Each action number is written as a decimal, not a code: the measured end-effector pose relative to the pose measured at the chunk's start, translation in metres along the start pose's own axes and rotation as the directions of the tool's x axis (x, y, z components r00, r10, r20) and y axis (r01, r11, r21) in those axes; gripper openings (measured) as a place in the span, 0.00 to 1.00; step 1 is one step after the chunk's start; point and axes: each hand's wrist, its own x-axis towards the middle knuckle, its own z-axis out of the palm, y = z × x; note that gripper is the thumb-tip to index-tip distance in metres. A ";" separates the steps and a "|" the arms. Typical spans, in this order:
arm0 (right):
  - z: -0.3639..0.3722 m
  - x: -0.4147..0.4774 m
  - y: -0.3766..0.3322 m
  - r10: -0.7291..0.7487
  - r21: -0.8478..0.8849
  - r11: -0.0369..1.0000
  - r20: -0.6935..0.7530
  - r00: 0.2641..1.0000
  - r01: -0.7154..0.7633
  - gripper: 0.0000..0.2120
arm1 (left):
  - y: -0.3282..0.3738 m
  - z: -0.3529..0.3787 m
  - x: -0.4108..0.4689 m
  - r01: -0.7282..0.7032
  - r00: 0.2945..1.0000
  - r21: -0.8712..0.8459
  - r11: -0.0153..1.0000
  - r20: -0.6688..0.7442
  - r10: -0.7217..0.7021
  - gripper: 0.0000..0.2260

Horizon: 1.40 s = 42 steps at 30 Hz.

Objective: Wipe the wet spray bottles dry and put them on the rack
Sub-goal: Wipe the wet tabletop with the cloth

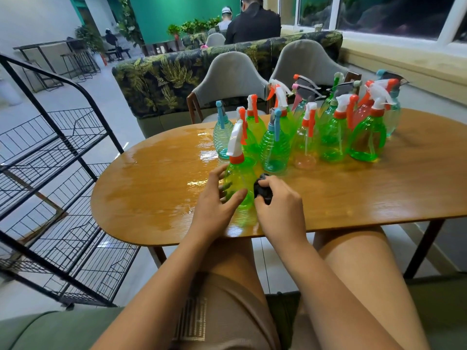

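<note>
A green spray bottle (238, 176) with a white and orange trigger head stands upright near the front of the wooden table (353, 195). My left hand (217, 200) wraps its fingers and thumb round the bottle's lower body. My right hand (278, 205) grips a small bunched black cloth (261, 189) pressed against the bottle's right side. Several more green, blue and pink spray bottles (328, 127) stand grouped at the table's far right. A black wire rack (58, 178) with bare tiers stands to the left of the table.
The tabletop shines with water patches (161, 160) on its left half. Two grey chairs (227, 82) and a leaf-patterned sofa back stand behind the table. A windowsill runs along the right. Seated people are far behind. My bare knees sit under the front edge.
</note>
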 end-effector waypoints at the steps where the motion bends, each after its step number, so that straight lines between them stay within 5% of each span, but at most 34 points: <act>1: 0.001 0.000 0.001 0.037 -0.025 0.999 0.048 0.998 -0.035 0.11 | 0.000 -0.001 0.000 0.008 1.000 -0.013 1.000 -0.007 -0.008 0.29; 6: 0.000 0.001 -0.001 0.058 -0.111 0.993 0.219 0.974 -0.034 0.06 | 0.000 -0.001 0.000 0.020 0.999 -0.023 1.000 -0.038 -0.020 0.32; 11: -0.010 0.002 0.001 0.147 -0.254 0.965 0.322 0.935 -0.064 0.17 | 0.000 -0.001 0.000 0.009 0.997 0.006 1.000 -0.080 -0.009 0.32; 16: -0.016 0.006 0.000 0.096 -0.067 0.994 0.216 0.972 -0.083 0.15 | -0.002 0.001 0.001 -0.022 0.998 0.033 0.999 -0.050 0.024 0.30; 27: -0.031 0.007 -0.019 -0.220 0.150 0.956 -0.197 0.955 0.251 0.15 | -0.008 0.007 0.002 -0.143 0.988 0.190 0.971 0.082 0.129 0.35; 33: -0.032 0.010 -0.015 -0.213 0.134 0.964 -0.143 0.967 0.232 0.15 | -0.007 0.006 0.001 -0.188 0.981 0.226 0.956 0.079 0.175 0.35; 42: -0.009 0.006 0.005 -0.039 -0.005 0.999 0.033 0.999 0.040 0.12 | -0.007 0.001 0.003 -0.075 0.997 0.123 0.990 -0.018 0.078 0.34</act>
